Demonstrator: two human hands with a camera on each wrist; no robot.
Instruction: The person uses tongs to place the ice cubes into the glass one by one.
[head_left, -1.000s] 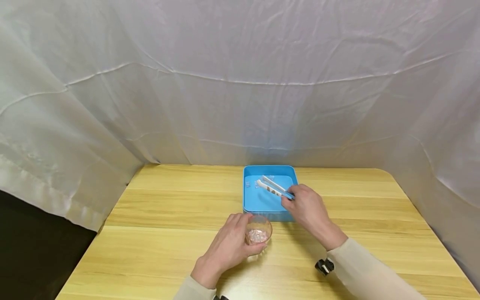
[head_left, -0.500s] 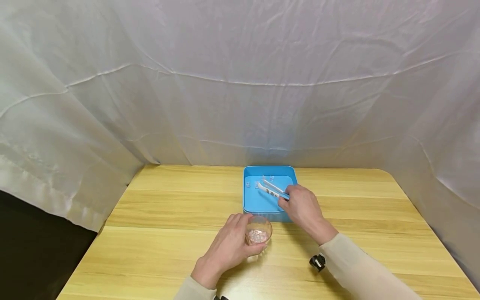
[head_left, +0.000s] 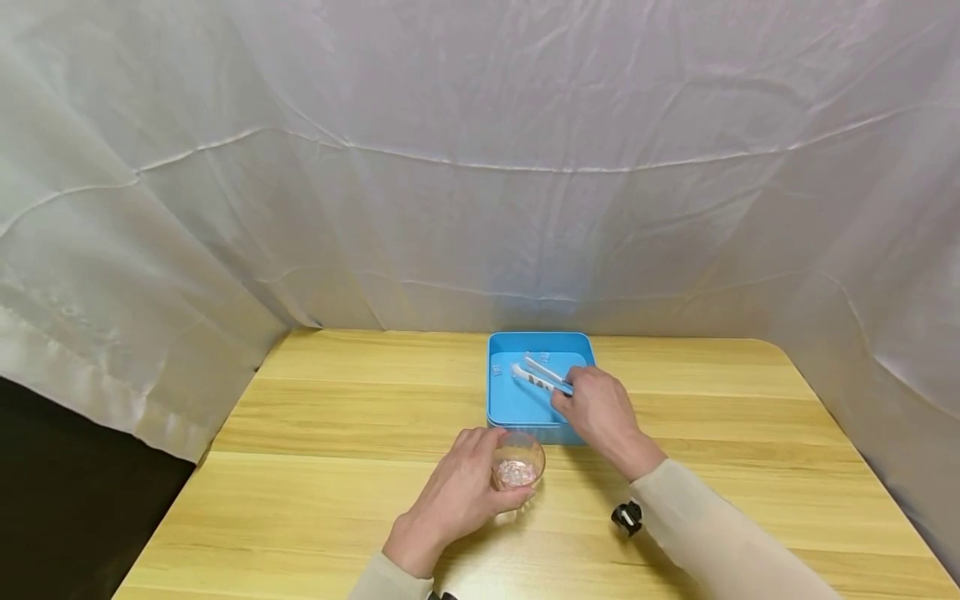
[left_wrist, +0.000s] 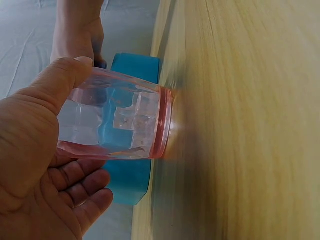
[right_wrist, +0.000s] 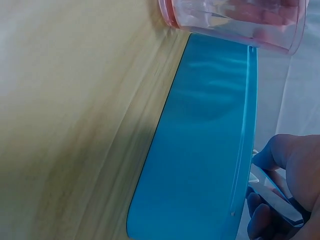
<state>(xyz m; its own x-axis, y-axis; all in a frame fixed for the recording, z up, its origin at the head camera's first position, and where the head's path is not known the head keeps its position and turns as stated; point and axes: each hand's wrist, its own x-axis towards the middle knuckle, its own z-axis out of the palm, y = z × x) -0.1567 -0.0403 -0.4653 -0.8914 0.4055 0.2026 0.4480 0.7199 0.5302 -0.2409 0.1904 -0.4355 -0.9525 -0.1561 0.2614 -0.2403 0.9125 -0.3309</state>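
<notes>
My left hand [head_left: 453,483] grips a clear, pink-tinted cup [head_left: 531,450] by its side. The cup stands upright on the table; several clear cubes [left_wrist: 137,117] lie in its bottom. My right hand [head_left: 602,412] holds a pair of white tongs with blue handles [head_left: 542,382] over the blue box [head_left: 517,410], just behind the cup. The tong tips are inside the box, apart, with one tip overlapping a clear cube there. Other clear cubes [head_left: 497,370] lie on the box floor. In the right wrist view the box wall hides the tong tips.
A light wooden table [head_left: 322,483] carries everything. Pale cloth [head_left: 480,208] hangs behind it and along both sides. The box stands near the table's back edge, and its front wall is right by the cup.
My right hand has shifted a little left with the tongs, whose tips dropped lower into the box onto a cube. The left hand and cup have stayed put.
</notes>
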